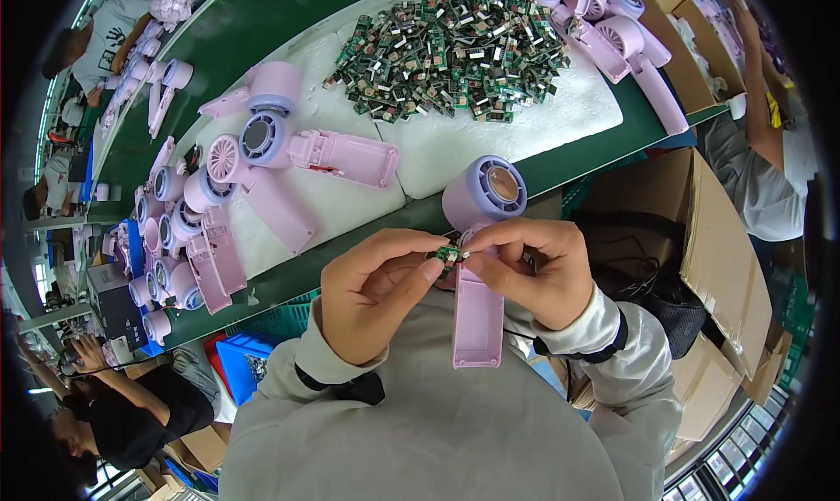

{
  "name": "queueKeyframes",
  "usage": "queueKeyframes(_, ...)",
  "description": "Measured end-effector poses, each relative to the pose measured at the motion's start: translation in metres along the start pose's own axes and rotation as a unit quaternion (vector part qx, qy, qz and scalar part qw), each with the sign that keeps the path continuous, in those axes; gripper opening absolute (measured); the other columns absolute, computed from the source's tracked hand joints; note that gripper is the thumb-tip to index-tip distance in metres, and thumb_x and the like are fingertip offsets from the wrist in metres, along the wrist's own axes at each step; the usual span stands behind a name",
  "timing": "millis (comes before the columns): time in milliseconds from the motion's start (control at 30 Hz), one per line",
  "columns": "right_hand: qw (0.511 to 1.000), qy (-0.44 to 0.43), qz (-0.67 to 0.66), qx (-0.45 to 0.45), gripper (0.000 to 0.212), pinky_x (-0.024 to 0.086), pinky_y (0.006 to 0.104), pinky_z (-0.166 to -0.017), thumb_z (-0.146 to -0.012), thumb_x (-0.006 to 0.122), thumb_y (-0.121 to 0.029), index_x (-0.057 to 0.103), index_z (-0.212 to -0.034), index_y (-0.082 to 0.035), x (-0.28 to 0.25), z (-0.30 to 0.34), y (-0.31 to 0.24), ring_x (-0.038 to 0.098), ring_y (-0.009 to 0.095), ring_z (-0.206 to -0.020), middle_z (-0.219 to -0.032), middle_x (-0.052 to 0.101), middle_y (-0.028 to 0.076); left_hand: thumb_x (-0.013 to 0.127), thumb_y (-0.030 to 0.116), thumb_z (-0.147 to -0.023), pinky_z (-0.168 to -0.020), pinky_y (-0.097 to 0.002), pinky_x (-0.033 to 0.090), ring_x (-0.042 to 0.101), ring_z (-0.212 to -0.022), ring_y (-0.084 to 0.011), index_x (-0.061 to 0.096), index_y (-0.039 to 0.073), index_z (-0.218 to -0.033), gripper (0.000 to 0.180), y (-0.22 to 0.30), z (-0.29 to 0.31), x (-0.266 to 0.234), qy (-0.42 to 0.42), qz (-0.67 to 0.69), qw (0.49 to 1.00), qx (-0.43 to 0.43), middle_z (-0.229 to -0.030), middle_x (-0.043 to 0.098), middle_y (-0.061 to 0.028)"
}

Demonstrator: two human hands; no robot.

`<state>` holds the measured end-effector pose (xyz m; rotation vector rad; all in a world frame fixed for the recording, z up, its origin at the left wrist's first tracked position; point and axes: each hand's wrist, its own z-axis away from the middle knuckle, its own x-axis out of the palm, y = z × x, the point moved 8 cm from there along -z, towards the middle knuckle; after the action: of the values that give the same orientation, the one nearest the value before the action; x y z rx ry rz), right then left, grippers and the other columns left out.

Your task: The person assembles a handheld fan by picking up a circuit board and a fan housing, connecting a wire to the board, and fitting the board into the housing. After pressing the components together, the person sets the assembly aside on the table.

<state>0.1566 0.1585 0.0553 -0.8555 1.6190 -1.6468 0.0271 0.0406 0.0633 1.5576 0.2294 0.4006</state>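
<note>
Close to my body, my left hand point(372, 287) pinches a small green circuit board point(449, 254) between thumb and fingertips. My right hand point(538, 269) is closed at the board's right edge, with thumb and forefinger on a small white connector point(465, 255). Whether the connector is seated in the board is too small to tell. Beneath the hands is a handheld fan, its round lilac head point(484, 190) beyond them and its hollow pink handle point(479, 317) pointing toward me. Part of the fan's neck is hidden by my fingers.
A heap of green circuit boards point(455, 50) lies on white foam sheets point(577, 98). Pink and lilac fan parts point(262, 138) cluster at the left, more at the far right. A cardboard box point(726, 265) stands right of me. Other people point(149, 396) work nearby.
</note>
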Motion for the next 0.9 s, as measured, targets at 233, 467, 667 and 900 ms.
queueKeyframes(233, 1.0, 0.0, 0.029, -0.009, 0.014, 0.035, 0.0213, -0.054, -0.088, 0.074, 0.0, 0.075, -0.102, 0.001, 0.0, 0.001, 0.003, 0.043, 0.001, -0.055, -0.059, 0.053, -0.004, 0.062, -0.009, -0.097, -0.089, -0.0284, 0.056, 0.068, -0.105, -0.0186, 0.064, -0.007, -0.127, 0.03, 0.0, 0.003, 0.002, 0.001, -0.061, 0.997, 0.037, -0.121, 0.067, -0.0161)
queueKeyframes(467, 0.972, 0.069, 0.144, -0.171, 0.02, 0.037, 0.0243, -0.051, -0.075, 0.075, 0.005, 0.074, -0.093, -0.003, -0.006, 0.003, -0.025, 0.045, 0.007, -0.052, -0.06, 0.048, -0.002, 0.066, -0.008, -0.093, -0.081, -0.0263, 0.053, 0.068, -0.094, -0.0169, 0.07, -0.005, -0.121, 0.028, 0.013, 0.003, 0.012, 0.024, -0.173, 0.979, 0.102, -0.114, 0.07, -0.0177)
queueKeyframes(667, 0.962, 0.072, 0.174, -0.196, 0.022, 0.039, 0.026, -0.05, -0.071, 0.075, 0.005, 0.073, -0.091, -0.004, -0.009, 0.004, -0.025, 0.047, 0.01, -0.051, -0.06, 0.045, -0.001, 0.067, -0.008, -0.092, -0.076, -0.025, 0.052, 0.067, -0.091, -0.0156, 0.072, -0.003, -0.118, 0.026, 0.016, 0.003, 0.015, 0.028, -0.217, 0.967, 0.13, -0.112, 0.071, -0.0168)
queueKeyframes(900, 0.959, 0.039, 0.192, -0.207, 0.022, 0.038, 0.0266, -0.048, -0.071, 0.076, 0.004, 0.07, -0.09, -0.005, -0.008, 0.003, -0.028, 0.047, 0.011, -0.051, -0.063, 0.048, 0.0, 0.068, -0.007, -0.093, -0.074, -0.0259, 0.053, 0.068, -0.089, -0.0167, 0.073, -0.001, -0.117, 0.026, 0.022, -0.001, 0.017, -0.016, -0.266, 0.954, 0.14, -0.111, 0.071, -0.0158)
